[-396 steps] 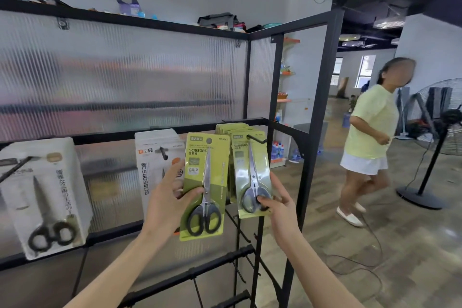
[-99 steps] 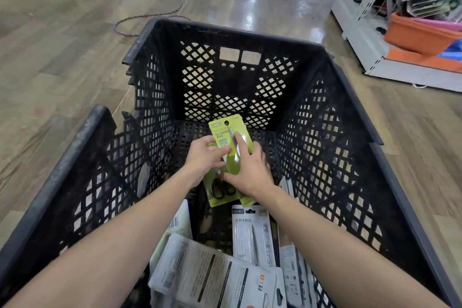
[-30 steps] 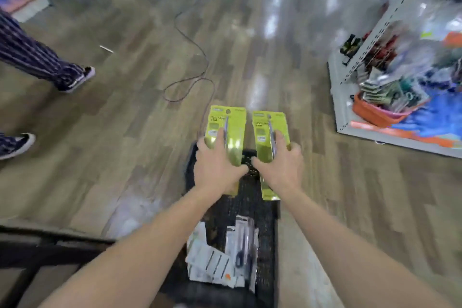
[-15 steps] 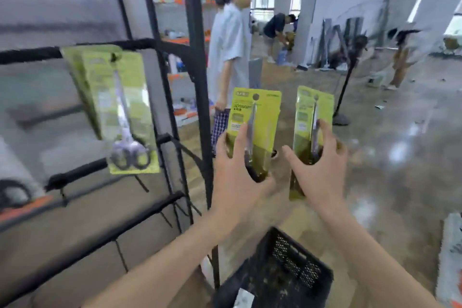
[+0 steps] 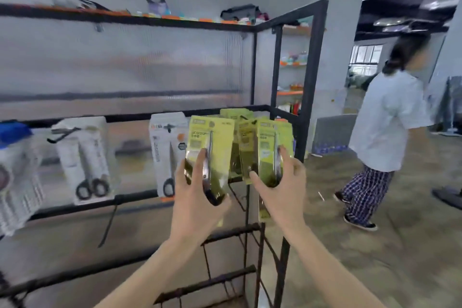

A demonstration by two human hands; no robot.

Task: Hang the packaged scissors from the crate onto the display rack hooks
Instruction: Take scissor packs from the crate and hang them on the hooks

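Left hand (image 5: 197,204) grips one green scissors pack (image 5: 211,144), right hand (image 5: 281,192) grips another pack (image 5: 268,147), both held up by the display rack (image 5: 310,82) right-end hooks, beside hung green packs (image 5: 236,115).

You see a softly lit indoor scene, the light even and diffuse, with no hard shadows. Motion blur smears the whole frame, worst at nine o'clock. The ribbed panel (image 5: 120,67) at ten o'clock glows hazily. Windows (image 5: 365,54) at two o'clock shine pale. Wide-angle distortion bends the rack frame (image 5: 312,87) near the edges.
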